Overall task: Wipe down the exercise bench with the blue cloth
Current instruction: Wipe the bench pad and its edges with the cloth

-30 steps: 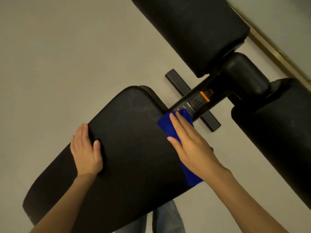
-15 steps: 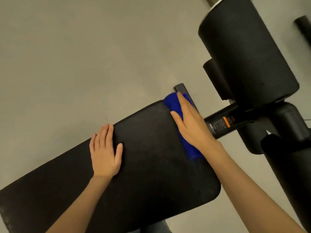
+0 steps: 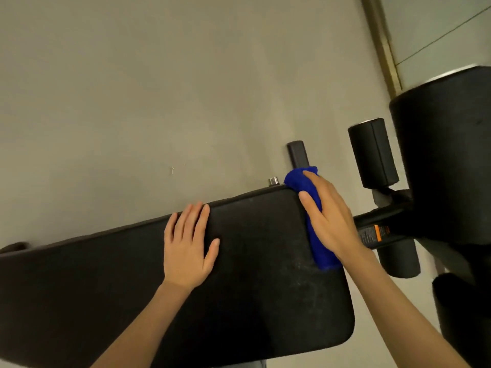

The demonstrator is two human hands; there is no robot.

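Cloth (image 3: 316, 235), blue, lies bunched along the right end of the black bench (image 3: 252, 274) pad, its far tip over the pad's far corner. Right hand (image 3: 328, 221) presses flat on the cloth, fingers (image 3: 309, 205) extended and close together. Left hand (image 3: 188, 248) rests palm-down mid-pad, fingers slightly spread, holding nothing. Foam rollers (image 3: 372, 152) stand right of the pad.
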